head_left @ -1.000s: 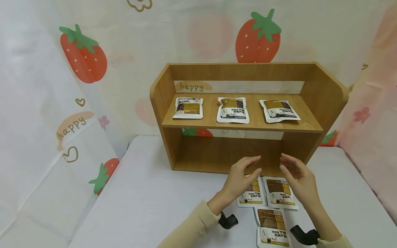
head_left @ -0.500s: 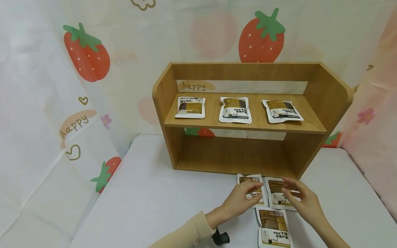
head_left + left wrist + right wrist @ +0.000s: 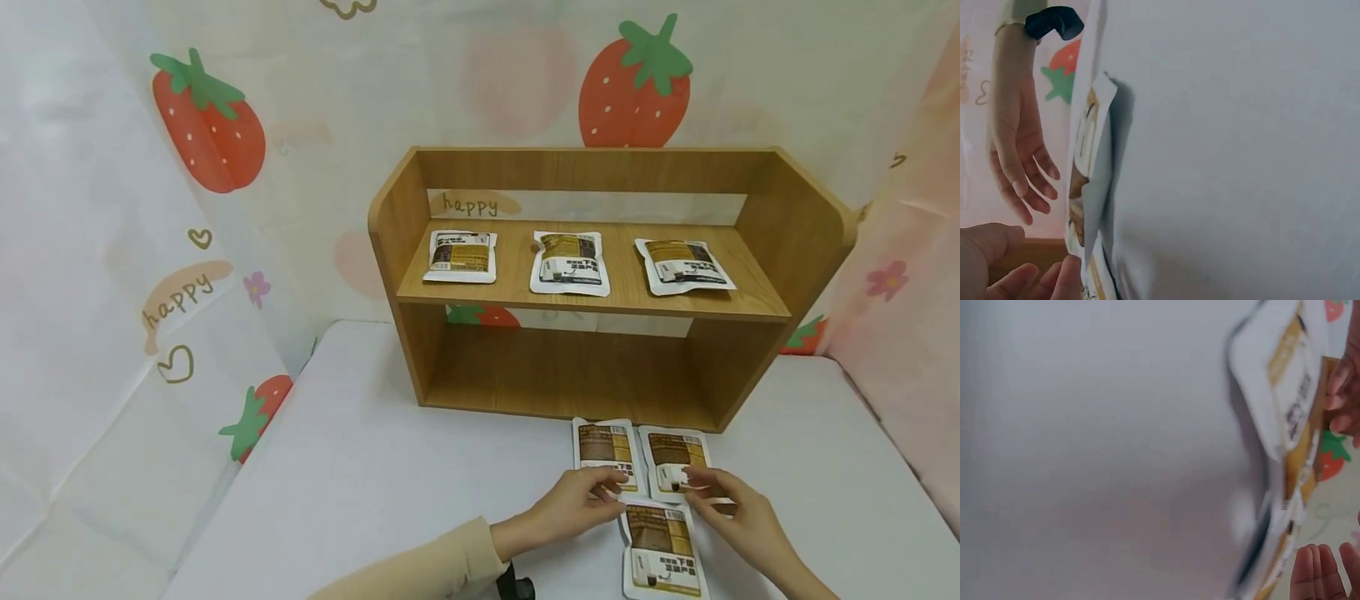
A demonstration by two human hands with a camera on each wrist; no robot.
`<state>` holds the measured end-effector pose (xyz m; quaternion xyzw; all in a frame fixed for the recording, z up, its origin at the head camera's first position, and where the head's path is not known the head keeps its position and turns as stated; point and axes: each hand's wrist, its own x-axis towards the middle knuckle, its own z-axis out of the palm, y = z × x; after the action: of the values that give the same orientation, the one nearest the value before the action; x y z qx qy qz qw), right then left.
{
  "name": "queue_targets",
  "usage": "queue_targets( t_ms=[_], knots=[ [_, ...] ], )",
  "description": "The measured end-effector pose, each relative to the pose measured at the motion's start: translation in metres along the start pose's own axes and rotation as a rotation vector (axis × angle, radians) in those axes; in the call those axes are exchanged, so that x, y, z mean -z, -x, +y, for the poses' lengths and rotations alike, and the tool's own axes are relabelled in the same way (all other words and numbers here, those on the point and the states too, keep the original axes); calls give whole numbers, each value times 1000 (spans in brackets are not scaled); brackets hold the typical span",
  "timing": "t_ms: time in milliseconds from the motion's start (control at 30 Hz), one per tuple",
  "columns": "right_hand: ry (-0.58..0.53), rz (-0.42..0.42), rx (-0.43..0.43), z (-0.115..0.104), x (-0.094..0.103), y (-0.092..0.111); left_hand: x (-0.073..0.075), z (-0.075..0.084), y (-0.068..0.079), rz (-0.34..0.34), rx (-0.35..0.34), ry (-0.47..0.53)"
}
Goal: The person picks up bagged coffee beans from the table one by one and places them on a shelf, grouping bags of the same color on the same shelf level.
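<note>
Three flat white-edged pouches with brown and gold printing lie on the white table before the shelf: a left rear pouch (image 3: 602, 442), a right rear pouch (image 3: 670, 454) and a front pouch (image 3: 660, 550). My left hand (image 3: 573, 507) is over the lower edge of the left rear pouch, its fingers loosely bent and holding nothing. Opposite it, my right hand (image 3: 742, 518) is at the lower right of the right rear pouch, thumb and fingers apart. In the left wrist view, the front pouch (image 3: 1094, 156) lies beside both hands. Whether any fingertip touches a pouch, I cannot tell.
A two-tier wooden shelf (image 3: 585, 307) stands behind the pouches. On its upper board lie a left pouch (image 3: 461, 257), a middle pouch (image 3: 570, 264) and a right pouch (image 3: 684, 267). Strawberry-printed cloth (image 3: 360, 108) hangs at the back and sides.
Both hands have come down and back from the shelf front toward the front pouch, uncovering more of the rear pouches. The camera view has shifted slightly. The pouches have stayed where they were.
</note>
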<state>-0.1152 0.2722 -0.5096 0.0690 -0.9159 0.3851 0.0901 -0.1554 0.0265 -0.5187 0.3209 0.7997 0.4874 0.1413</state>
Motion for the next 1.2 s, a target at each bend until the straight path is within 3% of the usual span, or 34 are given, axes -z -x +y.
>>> queue_targets(
  t_ms=[333, 500, 667, 933, 1200],
  knots=[
    [11, -145, -194, 17, -4, 15, -4, -3, 4, -90, 32, 2],
    [41, -234, -274, 19, -3, 19, -4, -7, 4, -77, 37, -4],
    [-16, -262, -304, 19, -2, 24, -4, -11, 6, -89, 81, 121],
    [-162, -316, -390, 21, 2, 25, -9, -11, 11, -80, 248, 382],
    [-348, -407, -375, 27, 3, 26, -18, -13, 12, -74, 319, 481]
  ],
)
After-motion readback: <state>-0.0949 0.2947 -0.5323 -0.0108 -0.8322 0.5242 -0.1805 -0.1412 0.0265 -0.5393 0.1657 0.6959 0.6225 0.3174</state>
